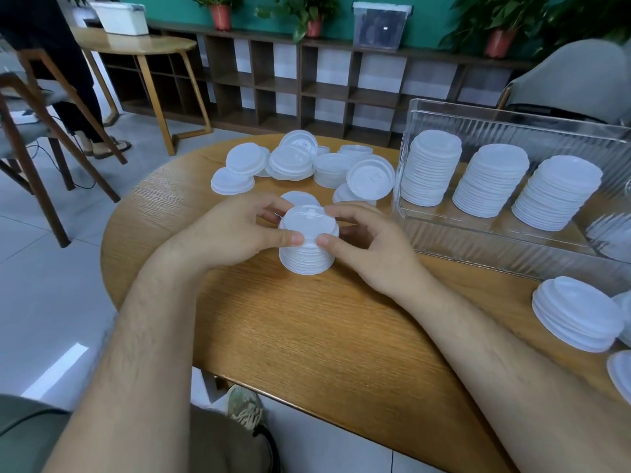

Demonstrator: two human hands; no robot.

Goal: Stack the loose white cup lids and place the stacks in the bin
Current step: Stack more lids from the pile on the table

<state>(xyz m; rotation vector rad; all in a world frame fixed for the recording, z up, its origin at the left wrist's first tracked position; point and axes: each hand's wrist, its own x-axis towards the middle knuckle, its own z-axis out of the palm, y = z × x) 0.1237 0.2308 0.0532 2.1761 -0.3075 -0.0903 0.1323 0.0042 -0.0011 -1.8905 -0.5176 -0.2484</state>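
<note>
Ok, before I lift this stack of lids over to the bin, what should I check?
1. Grip: left hand and right hand pinch the stack near its top: ok.
2. Stack stands upright on the table: ok.
3. Way to the bin: bare tabletop between, but a tall wall to clear: ok.
4. Room in bin: three stacks fill the visible row, right end cut off: cannot tell.
5. All lids stacked: loose lids remain behind: not ok.
</note>
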